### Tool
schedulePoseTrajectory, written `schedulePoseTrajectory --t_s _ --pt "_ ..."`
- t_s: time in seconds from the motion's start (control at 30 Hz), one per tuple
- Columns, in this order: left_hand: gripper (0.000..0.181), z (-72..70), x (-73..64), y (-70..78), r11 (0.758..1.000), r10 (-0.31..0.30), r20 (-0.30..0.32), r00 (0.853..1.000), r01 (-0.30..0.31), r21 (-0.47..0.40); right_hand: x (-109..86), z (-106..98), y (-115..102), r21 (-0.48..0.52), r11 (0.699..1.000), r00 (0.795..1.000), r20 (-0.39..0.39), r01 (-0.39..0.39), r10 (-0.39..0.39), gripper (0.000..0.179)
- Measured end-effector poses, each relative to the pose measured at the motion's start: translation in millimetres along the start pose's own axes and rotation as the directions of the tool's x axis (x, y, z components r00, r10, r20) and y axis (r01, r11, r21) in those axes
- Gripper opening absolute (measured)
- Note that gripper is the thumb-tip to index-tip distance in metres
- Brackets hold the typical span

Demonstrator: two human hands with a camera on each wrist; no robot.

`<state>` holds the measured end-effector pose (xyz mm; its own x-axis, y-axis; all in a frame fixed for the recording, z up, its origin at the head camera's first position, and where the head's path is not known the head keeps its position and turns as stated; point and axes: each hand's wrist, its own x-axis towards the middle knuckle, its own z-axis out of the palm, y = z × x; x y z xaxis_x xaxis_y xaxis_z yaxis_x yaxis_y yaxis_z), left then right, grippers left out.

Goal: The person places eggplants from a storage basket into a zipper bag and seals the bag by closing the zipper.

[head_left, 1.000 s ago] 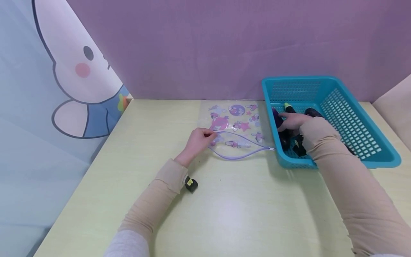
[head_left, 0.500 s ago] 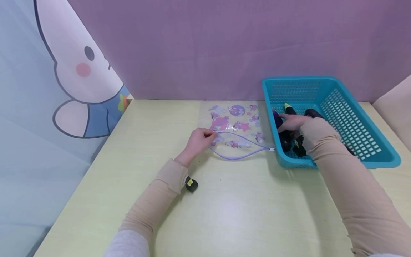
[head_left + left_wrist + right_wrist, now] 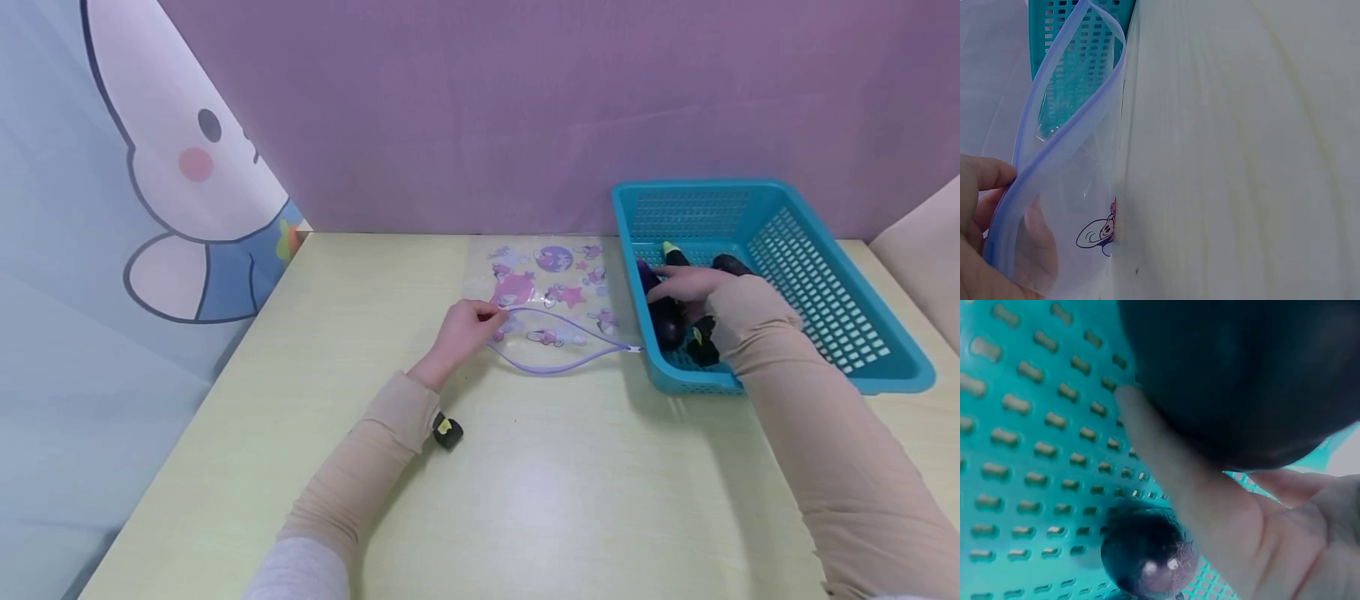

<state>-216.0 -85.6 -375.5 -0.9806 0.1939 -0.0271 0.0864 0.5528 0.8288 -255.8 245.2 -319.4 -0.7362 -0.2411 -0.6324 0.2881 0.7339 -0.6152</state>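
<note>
My left hand (image 3: 459,332) pinches the zip edge of a clear printed bag (image 3: 555,293), thumb and finger closed together on the band. The bag lies flat on the table (image 3: 555,500), left of the blue basket (image 3: 825,283); its mouth gapes toward me, its body extends back to the purple panel (image 3: 487,117). The zip band runs crosswise from my left fingers to the slider (image 3: 636,348), beside the basket wall. My right hand (image 3: 688,285) is inside the basket, thumb and fingers bent about a large dark piece (image 3: 1241,381); its long axis cannot be determined. A second glossy piece (image 3: 1147,556) shows below my thumb. Along the basket's left wall, a dark elongated piece (image 3: 669,327) runs roughly front to back, blunt end toward me. A green-tipped piece (image 3: 676,255) points its tip rearward. Markings: the bag carries pink and lilac characters and stars; lettering on the wrist module's (image 3: 447,432) yellow patch is too small to read.
</note>
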Motion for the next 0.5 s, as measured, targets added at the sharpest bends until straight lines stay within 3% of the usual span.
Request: schedulePoseTrajectory --t_s 0.2,0.5 --pt "0.023 0.8 0.1 -0.9 1.0 -0.019 0.004 1.0 0.019 -0.001 -0.4 -2.5 3.4 0.084 0.996 0.999 0.034 -0.001 -0.001 0.088" --pt "0.024 -0.1 -0.5 0.9 1.0 -0.01 0.013 1.0 0.01 -0.005 -5.6 -5.7 5.1 0.076 0.997 0.999 0.037 0.03 -0.033 0.089"
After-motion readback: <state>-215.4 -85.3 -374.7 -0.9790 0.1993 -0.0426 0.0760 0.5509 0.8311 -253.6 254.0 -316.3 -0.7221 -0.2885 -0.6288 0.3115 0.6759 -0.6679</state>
